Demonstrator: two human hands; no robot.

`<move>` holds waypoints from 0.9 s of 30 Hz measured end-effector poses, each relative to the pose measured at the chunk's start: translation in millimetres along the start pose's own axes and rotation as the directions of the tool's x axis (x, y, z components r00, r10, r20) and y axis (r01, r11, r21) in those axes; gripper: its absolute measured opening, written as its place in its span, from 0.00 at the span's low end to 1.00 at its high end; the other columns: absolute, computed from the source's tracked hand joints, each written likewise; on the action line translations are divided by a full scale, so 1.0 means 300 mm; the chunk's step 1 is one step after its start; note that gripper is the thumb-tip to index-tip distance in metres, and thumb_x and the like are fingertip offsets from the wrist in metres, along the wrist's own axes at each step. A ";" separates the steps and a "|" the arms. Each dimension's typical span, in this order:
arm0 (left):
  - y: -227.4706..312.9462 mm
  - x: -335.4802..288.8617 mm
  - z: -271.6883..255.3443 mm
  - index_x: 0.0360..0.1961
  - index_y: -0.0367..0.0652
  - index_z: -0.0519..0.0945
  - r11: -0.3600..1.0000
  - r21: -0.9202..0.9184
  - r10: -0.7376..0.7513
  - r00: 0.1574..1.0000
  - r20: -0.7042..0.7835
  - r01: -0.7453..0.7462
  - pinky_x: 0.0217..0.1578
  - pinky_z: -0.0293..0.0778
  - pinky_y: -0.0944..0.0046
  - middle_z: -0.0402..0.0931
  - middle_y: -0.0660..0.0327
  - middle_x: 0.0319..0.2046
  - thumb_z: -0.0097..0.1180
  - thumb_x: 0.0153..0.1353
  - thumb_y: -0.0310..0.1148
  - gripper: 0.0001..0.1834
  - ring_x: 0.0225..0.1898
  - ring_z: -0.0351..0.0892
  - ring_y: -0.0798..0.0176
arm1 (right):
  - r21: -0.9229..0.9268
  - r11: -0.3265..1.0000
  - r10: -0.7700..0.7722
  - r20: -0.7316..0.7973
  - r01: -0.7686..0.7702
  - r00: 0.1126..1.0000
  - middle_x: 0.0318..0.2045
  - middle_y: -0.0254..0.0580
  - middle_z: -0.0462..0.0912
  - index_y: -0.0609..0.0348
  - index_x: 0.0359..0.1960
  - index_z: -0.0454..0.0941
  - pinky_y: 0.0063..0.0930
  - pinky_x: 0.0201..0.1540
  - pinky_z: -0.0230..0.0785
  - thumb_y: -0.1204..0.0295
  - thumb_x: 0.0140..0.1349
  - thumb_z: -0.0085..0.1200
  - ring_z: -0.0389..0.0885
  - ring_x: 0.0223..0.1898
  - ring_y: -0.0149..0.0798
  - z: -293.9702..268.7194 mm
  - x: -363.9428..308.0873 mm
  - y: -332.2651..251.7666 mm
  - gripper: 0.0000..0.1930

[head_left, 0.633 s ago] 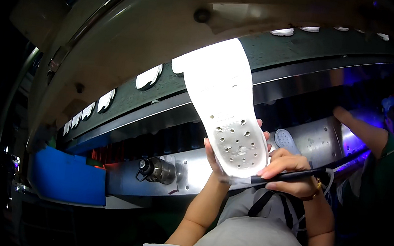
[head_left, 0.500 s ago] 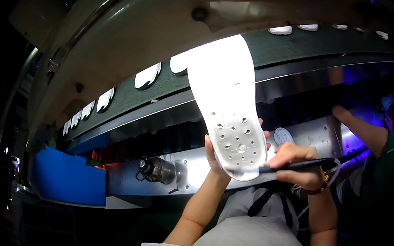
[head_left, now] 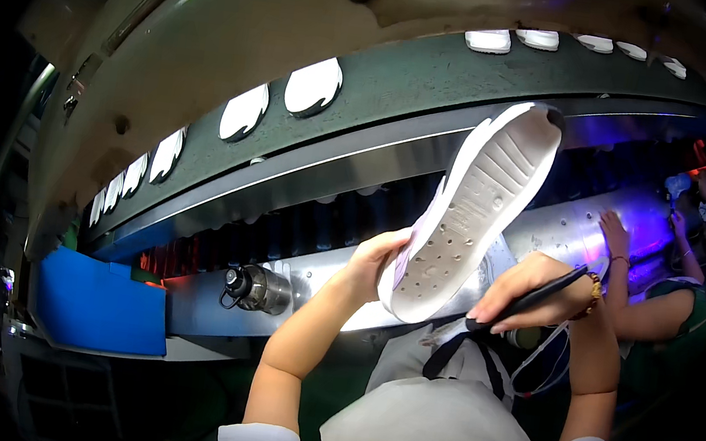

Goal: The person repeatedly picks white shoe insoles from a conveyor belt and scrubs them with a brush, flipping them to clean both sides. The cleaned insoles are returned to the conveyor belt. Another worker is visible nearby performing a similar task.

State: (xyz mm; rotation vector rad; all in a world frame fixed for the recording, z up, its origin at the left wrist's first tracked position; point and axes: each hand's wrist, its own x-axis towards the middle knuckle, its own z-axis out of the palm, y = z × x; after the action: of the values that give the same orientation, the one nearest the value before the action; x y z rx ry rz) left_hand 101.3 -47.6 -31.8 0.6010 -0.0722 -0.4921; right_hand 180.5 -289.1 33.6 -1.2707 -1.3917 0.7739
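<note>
My left hand is closed on a white shoe sole, gripping its lower left edge. The sole stands tilted, its ribbed and holed face toward me and its dark-tipped end up at the right. In my right hand, fingers pinch a black-handled brush. Pale bristles seem to show at the brush's lower end, just below the sole and apart from it. Past the sole, a green conveyor belt carries several white soles.
Over the belt hangs a curved, pale machine cover. A flask lies on the metal ledge, right of a blue box. To my right, another person's hand rests on the ledge under purple light.
The sole has turned from the broad, brightly lit view to a tilted one and leans further right. The brush has come away from its edge, and my left hand has moved slightly left.
</note>
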 end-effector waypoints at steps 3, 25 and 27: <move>-0.020 -0.018 0.039 0.53 0.34 0.61 0.980 -0.116 -0.149 0.983 0.103 0.161 0.47 0.65 0.62 0.68 0.50 0.46 0.49 0.50 0.41 0.30 0.46 0.70 0.58 | 0.046 0.999 -0.025 -0.056 0.027 0.998 0.32 0.46 0.79 0.65 0.31 0.77 0.24 0.41 0.69 0.81 0.44 0.57 0.78 0.37 0.37 -0.004 -0.006 0.010 0.09; 0.031 -0.085 0.040 0.46 0.31 0.70 0.945 0.150 -0.229 0.914 -0.336 0.292 0.39 0.72 0.61 0.73 0.48 0.39 0.45 0.45 0.39 0.27 0.35 0.76 0.55 | -0.132 0.986 0.099 -0.004 -0.098 0.995 0.31 0.43 0.79 0.63 0.30 0.76 0.26 0.41 0.69 0.79 0.45 0.56 0.77 0.36 0.38 -0.004 -0.028 0.024 0.09; 0.002 -0.115 -0.042 0.46 0.32 0.70 0.984 -0.013 -0.174 0.950 -0.258 0.177 0.41 0.71 0.60 0.73 0.49 0.40 0.43 0.46 0.39 0.27 0.36 0.76 0.54 | -0.263 0.947 0.201 0.026 -0.187 0.979 0.31 0.43 0.79 0.62 0.30 0.76 0.26 0.41 0.69 0.79 0.44 0.57 0.78 0.36 0.37 0.014 -0.052 0.000 0.09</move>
State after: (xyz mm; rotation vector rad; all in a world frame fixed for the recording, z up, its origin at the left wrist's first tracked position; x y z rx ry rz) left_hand 73.9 -24.5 -39.1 0.6804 0.2294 -0.5821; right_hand 174.7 -303.3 28.5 -1.6207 -1.4596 0.7797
